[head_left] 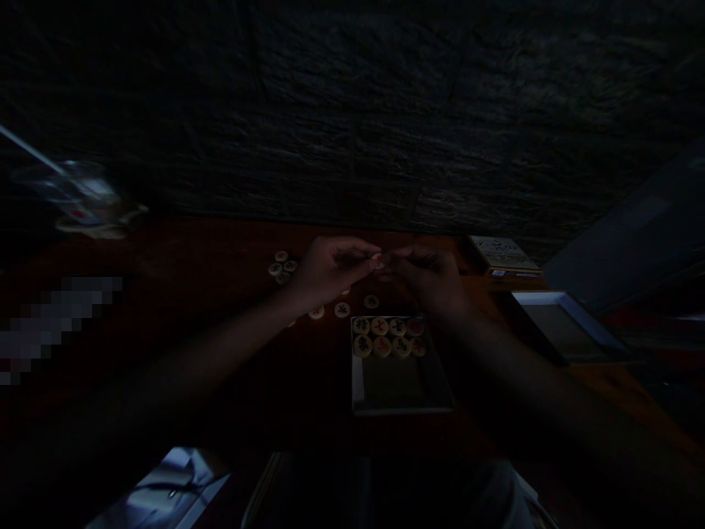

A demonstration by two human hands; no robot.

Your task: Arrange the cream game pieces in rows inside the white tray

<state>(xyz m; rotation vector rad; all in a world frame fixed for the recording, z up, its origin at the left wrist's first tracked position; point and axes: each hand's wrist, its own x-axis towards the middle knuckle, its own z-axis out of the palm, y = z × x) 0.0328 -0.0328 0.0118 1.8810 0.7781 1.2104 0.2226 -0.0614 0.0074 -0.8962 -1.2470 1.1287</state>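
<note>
L grip (330, 268) and R grip (427, 275) pressed together at the fingertips, pinching a small round disc (377, 259) between them, pale w/ a reddish mark; too dim to see exact contact. Just below the grips, a shallow white tray (402, 409) holds smooth, round xiangqi pieces (380, 338) in tight rows. Loose pieces (282, 266) lie beyond L grip on the reddish wood worktop (242, 253). Flat card box (504, 256) sits right of R grip, near the far edge, w/ rough dark wall (352, 110) behind
</note>
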